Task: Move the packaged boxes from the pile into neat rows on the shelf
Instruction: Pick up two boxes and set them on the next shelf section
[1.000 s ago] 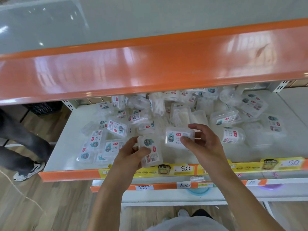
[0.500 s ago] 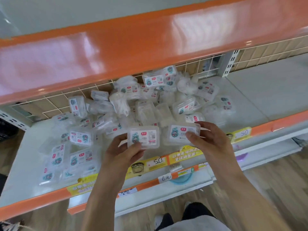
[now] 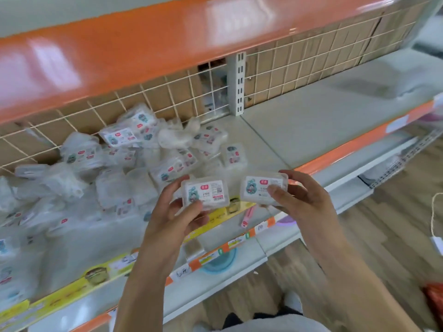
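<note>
The person stands at the shelf [image 3: 299, 121] with a small clear box in each hand, both raised just in front of its orange edge. The left hand [image 3: 172, 216] pinches the left box [image 3: 205, 194], thumb under its lower edge and fingers behind, label facing up. The right hand [image 3: 302, 200] grips the right box [image 3: 262, 188] from its right end, thumb across the front. The two boxes sit side by side, apart. The pile [image 3: 115, 168] of matching boxes lies heaped to the left against the wire back grid [image 3: 167, 97]
</note>
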Tool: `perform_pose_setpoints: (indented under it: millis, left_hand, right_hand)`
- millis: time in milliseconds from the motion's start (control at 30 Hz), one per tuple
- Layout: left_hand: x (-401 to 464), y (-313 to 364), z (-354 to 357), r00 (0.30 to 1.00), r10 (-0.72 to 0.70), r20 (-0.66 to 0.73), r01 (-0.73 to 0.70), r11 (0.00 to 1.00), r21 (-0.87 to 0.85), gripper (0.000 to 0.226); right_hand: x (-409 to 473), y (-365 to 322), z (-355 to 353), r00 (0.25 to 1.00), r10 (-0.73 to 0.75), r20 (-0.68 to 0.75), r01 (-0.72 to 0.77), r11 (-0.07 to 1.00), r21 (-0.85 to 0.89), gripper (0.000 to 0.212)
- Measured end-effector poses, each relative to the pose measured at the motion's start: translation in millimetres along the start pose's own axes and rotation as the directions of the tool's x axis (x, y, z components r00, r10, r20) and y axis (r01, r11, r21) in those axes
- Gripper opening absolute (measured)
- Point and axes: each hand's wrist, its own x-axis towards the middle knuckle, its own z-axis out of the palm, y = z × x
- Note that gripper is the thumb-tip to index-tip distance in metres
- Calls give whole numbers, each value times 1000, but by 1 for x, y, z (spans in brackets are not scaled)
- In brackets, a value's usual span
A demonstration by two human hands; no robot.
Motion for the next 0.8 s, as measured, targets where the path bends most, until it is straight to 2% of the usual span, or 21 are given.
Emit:
perform_pose_setpoints:
  millis: [333,800]
  left_hand:
    - [25,-28,150,998,-34,-60,30,997,-66,45]
    - [107,-20,202,994,-10,-105,20,996,91,46]
  right_hand:
    - [88,-39,-122,998,36,50,-30,992,-123,32]
    - [179,-48,-146,993,85,77,-82,996,-41,33]
